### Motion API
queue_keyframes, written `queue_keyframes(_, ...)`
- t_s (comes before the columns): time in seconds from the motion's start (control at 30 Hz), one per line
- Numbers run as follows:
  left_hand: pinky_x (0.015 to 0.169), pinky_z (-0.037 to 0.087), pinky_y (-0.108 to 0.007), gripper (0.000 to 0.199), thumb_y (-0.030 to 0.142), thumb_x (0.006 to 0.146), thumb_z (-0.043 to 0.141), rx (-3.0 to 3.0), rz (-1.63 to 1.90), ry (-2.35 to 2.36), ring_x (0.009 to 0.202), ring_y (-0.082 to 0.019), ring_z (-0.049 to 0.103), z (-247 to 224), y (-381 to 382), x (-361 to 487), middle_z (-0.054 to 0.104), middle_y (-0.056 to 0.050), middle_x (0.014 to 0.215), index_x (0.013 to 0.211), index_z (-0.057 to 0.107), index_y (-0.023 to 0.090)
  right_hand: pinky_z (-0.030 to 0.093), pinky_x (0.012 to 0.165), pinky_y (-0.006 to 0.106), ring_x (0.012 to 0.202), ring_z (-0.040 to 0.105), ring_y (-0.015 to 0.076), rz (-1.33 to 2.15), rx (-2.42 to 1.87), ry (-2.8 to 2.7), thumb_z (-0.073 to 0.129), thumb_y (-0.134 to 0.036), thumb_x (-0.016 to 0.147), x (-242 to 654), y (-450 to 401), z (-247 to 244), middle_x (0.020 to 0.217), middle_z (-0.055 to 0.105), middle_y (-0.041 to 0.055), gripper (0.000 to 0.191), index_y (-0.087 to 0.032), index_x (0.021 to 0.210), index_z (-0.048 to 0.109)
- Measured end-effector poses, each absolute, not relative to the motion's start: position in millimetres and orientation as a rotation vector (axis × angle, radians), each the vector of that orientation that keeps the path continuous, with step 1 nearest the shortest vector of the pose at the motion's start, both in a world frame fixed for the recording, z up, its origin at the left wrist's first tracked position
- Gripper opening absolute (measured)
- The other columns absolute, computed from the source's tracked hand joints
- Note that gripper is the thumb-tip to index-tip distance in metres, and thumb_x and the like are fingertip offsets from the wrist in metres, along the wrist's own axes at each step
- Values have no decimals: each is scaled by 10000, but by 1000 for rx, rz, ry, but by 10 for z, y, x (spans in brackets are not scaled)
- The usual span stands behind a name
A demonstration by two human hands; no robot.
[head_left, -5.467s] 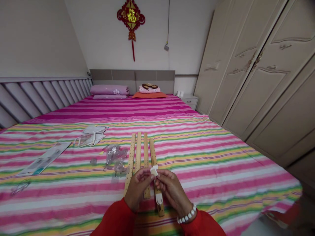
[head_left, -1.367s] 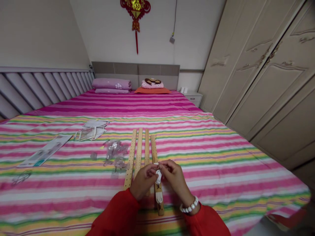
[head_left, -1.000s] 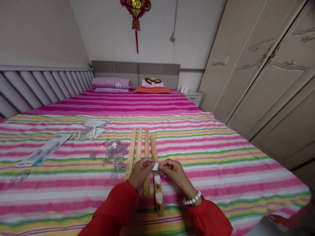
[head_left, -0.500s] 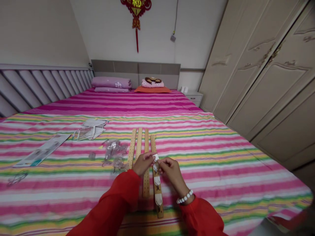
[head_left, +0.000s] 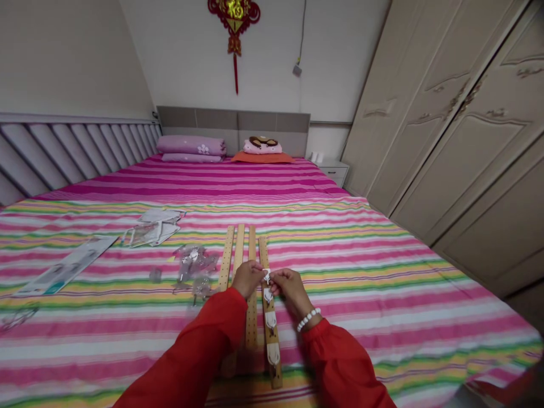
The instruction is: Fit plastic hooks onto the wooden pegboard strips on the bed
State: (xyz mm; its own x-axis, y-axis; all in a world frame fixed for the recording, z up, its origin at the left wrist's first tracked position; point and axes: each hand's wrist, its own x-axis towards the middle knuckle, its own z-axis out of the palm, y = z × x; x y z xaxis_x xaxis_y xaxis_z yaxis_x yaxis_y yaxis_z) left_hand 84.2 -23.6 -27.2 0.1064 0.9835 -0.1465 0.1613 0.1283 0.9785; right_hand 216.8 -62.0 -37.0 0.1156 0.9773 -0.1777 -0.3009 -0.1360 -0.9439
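**Third white hook going onto the right-hand slat**

Hands: left hand [head_left: 247,277] and right hand [head_left: 288,284] meet fingertip to fingertip over the rightmost wooden slat [head_left: 269,317]. Both are pinching one small white hook [head_left: 267,277], held just above or against the slat face; contact cannot be told at this size. A white bead bracelet [head_left: 308,319] sits on the right wrist; both sleeves are red.

Change: 5.5 s ago the slat carried one mounted white hook near its close end, and the hands held a white piece over its middle. Now two mounted hooks [head_left: 271,337] show on the slat below the hands, and the hands have shifted further up the slat, away from the person. My reading: hooks are being fixed one by one from the near end upward, and the pinched one is next in the row.

Relative to that slat: three more perforated slats [head_left: 238,255] lie just beside it on its left, parallel, touching or nearly so. Further left, a heap of clear plastic bags [head_left: 193,266] holds small metal-looking parts; contents too small to name. Beyond those, opened packaging [head_left: 155,229], then a long printed card [head_left: 68,266]. All rest on the striped bed [head_left: 382,272]. A wardrobe [head_left: 459,141] stands well to the right.
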Motion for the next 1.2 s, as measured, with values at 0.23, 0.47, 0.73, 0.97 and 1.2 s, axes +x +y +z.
queue_keyframes(0.23, 504, 435, -226, 135, 214, 588, 743, 1327, 891, 1366, 497, -122, 567, -245, -218, 876, 595, 26, 505, 657, 653, 139, 279, 295, 167, 289, 405, 57, 1307, -1245, -812, 701, -277, 557, 2153, -536, -427, 337, 503, -52, 192, -164, 481, 565)
queue_keyframes(0.47, 509, 451, -220, 56, 179, 620, 710, 1338, 860, 1419, 485, -117, 560, -250, -193, 890, 577, 31, 466, 608, 666, 148, 231, 287, 177, 270, 369, 59, 1295, -1294, -803, 689, -257, 572, 2144, -478, -457, 300, 465, -60, 212, -183, 450, 532)
queue_keyframes(0.73, 510, 470, -215, 121, 124, 635, 699, 1315, 883, 1477, 478, -111, 577, -254, -181, 940, 566, 45, 482, 604, 589, 163, 202, 284, 187, 252, 335, 57, 1284, -1329, -742, 676, -262, 599, 2129, -406, -518, 275, 425, -71, 251, -193, 434, 501)
queue_keyframes(0.97, 490, 456, -204, 168, 123, 630, 713, 1321, 896, 1502, 461, -101, 563, -287, -170, 956, 538, 60, 462, 596, 554, 170, 205, 275, 177, 243, 337, 54, 1292, -1338, -705, 685, -259, 582, 2123, -400, -534, 282, 436, -70, 251, -197, 448, 483)
queue_keyframes(1.2, 481, 427, -199, 152, 102, 621, 692, 1377, 949, 1517, 455, -88, 531, -370, -164, 966, 523, 63, 497, 592, 557, 165, 230, 275, 178, 252, 360, 56, 1306, -1332, -693, 707, -267, 572, 2127, -403, -546, 323, 494, -57, 260, -198, 472, 477)
